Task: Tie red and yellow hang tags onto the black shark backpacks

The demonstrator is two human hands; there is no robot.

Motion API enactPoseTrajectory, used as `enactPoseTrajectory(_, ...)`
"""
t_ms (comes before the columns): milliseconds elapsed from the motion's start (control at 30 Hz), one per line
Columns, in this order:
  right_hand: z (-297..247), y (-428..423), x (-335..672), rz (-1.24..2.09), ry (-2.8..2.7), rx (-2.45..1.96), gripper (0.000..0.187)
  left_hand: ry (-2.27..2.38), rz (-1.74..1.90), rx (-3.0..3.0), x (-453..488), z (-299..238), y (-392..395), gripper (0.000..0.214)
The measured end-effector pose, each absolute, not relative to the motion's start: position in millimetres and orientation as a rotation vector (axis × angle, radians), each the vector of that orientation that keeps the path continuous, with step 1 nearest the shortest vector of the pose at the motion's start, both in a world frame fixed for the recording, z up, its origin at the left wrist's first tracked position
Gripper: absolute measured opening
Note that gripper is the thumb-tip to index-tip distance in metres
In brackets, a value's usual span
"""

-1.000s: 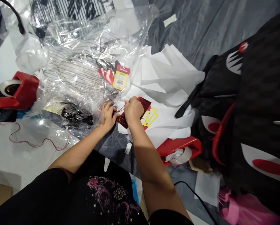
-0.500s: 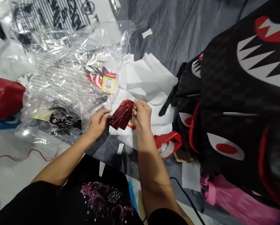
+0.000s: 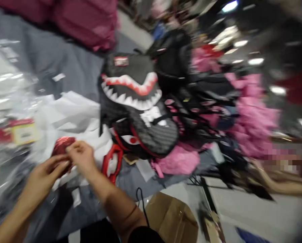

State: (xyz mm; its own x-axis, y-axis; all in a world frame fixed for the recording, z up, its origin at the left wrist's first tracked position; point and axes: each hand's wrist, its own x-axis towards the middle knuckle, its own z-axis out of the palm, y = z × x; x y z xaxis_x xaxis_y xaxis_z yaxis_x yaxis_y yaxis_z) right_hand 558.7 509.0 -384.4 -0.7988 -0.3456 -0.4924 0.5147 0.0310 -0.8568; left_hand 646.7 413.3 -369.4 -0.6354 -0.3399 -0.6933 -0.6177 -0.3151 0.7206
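A shiny red hang tag [image 3: 62, 144] is between my two hands, low on the left of the view, and its lower part is hidden by the fingers. My right hand [image 3: 82, 156] pinches it at its right side. On the near left side, my left hand [image 3: 48, 170] closes its thumb and fingers on the tag's lower edge. Under and behind the tag lie crumpled white paper sheets [image 3: 72, 108]. Clear plastic bags [image 3: 4, 91] lie to the left, with a red-and-yellow label [image 3: 24, 132] on them. Motion smears the whole picture.
A black backpack [image 3: 140, 118] with a shark-mouth print stands right of the paper. Beside my right wrist sits a red tape dispenser [image 3: 112, 163]. Pink bags [image 3: 178, 160], a cardboard box [image 3: 171, 219] and a maroon bag [image 3: 87, 23] lie around. Another person's arm [image 3: 279, 182] shows far right.
The view has swung to the right, so backpacks and pink bags further off now show. My left hand has come up to the tag, which my right hand still holds.
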Motion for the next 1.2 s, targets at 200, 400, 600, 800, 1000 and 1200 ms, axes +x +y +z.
enactPoseTrajectory(200, -361, 546, 532, -1.949, 1.883, 0.181, 0.024, 1.258, 2.085, -1.072, 648, -354, 432, 0.061)
enactPoseTrajectory(400, -351, 590, 480, -2.072, 1.924, 0.241, 0.026, 0.762, 2.335, -0.828, 617, -347, 464, 0.038)
enactPoseTrajectory(600, -358, 590, 493, -2.064, 1.808, 0.293, 0.026, 0.622, 2.401, -0.840, 624, -359, 467, 0.026)
enactPoseTrajectory(800, -361, 587, 493, -2.060, 1.766, 0.234, 0.025, 0.609, 2.419, -0.839, 628, -366, 467, 0.028)
enactPoseTrajectory(1000, -357, 581, 499, -2.071, 1.767, 0.126, 0.025, 0.676, 2.402, -0.862, 633, -371, 460, 0.025)
enactPoseTrajectory(1200, -366, 581, 499, -2.063, 1.829, 0.129, 0.029, 0.641, 2.371, -0.881, 642, -371, 457, 0.022)
